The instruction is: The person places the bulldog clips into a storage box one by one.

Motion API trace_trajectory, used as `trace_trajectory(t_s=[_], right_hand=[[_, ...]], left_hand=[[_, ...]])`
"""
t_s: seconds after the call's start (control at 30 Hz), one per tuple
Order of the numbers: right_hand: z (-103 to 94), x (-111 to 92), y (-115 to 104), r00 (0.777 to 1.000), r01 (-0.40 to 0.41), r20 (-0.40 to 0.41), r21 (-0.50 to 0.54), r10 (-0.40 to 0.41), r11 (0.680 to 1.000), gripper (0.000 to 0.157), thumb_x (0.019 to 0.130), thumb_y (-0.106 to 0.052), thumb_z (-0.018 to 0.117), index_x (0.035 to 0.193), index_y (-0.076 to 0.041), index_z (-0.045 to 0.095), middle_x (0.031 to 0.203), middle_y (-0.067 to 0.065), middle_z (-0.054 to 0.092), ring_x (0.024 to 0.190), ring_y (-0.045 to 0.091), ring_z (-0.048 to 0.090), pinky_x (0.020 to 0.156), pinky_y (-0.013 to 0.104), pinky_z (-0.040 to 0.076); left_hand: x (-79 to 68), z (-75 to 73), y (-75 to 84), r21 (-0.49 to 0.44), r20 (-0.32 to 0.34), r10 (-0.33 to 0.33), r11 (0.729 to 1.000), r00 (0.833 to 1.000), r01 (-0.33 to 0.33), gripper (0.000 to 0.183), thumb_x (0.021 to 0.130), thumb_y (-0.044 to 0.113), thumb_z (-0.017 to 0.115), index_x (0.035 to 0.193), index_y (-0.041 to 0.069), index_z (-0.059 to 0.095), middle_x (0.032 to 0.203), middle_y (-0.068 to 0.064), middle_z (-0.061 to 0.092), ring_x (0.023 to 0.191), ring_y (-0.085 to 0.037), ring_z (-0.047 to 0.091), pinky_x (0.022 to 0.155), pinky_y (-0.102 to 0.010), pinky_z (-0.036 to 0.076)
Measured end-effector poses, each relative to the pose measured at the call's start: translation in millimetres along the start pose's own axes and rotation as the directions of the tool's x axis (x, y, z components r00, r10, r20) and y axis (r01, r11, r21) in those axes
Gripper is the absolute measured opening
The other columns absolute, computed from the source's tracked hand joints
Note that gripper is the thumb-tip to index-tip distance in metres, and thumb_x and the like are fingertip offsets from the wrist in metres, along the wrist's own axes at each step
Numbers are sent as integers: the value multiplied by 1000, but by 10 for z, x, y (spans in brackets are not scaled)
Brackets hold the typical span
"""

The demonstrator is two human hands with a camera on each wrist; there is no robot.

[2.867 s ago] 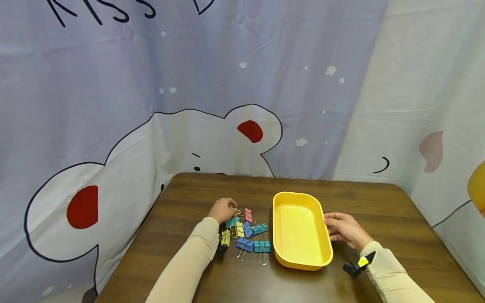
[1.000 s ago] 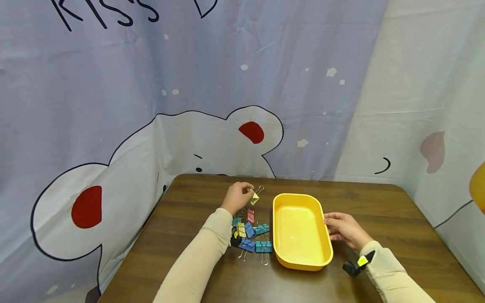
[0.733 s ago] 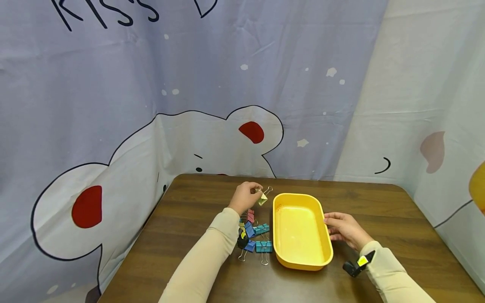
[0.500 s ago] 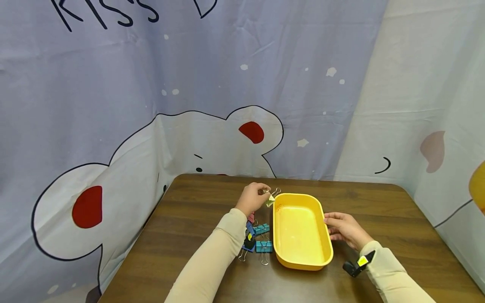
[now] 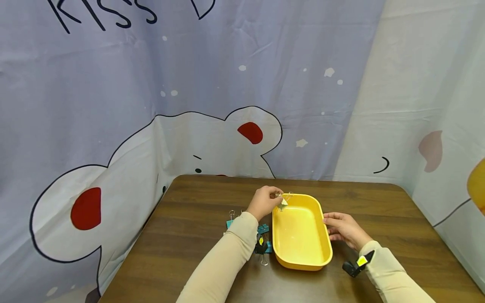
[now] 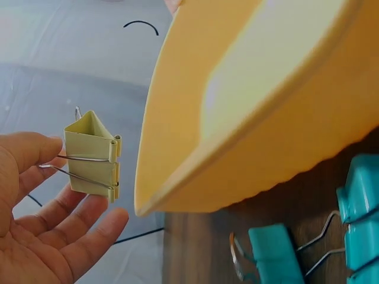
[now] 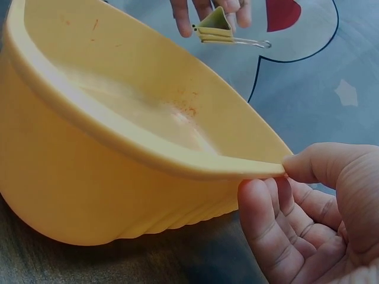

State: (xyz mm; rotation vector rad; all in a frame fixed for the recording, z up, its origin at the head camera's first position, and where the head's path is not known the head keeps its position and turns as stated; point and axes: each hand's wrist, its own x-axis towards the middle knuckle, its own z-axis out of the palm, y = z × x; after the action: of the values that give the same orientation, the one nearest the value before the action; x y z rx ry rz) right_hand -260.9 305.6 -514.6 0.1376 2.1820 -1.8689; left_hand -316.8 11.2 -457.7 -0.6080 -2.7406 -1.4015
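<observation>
My left hand (image 5: 264, 203) pinches a pale yellow binder clip (image 6: 92, 160) by one wire handle, between thumb and fingers. In the head view the clip overlaps the far left corner of a yellow plastic bin (image 5: 302, 267). Seen from the left wrist, it hangs upright beside the rim, with its other fingers spread below. My right hand (image 5: 346, 229) holds the bin's right side, thumb on top of the rim and fingertips beneath it in the right wrist view. Reddish specks mark the bin's inside wall.
Left of the bin lie several binder clips, most hidden under the left forearm; a teal clip (image 5: 263, 229) and another teal clip (image 5: 229, 224) show. The brown wooden table (image 5: 382, 202) ends at a printed curtain (image 5: 212, 139) behind it.
My left hand has lifted the yellow binder clip from the pile and carried it right, to the bin's far left corner. The right hand has stayed at the rim.
</observation>
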Motion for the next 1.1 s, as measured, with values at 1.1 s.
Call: trace_trajectory(t_s=[1.1], right_hand=[[3,0,6,1000,5,2,5,-5,1000,50,102,-19,62,136,14,48,95,7,69,75,18,66,65,33,61]], left_hand=[[31,94,23,-14,21,13,1000,1000,-12,35,97,31,70,129,16,69,129,-7,63,116,-29,63,94,-36,54]])
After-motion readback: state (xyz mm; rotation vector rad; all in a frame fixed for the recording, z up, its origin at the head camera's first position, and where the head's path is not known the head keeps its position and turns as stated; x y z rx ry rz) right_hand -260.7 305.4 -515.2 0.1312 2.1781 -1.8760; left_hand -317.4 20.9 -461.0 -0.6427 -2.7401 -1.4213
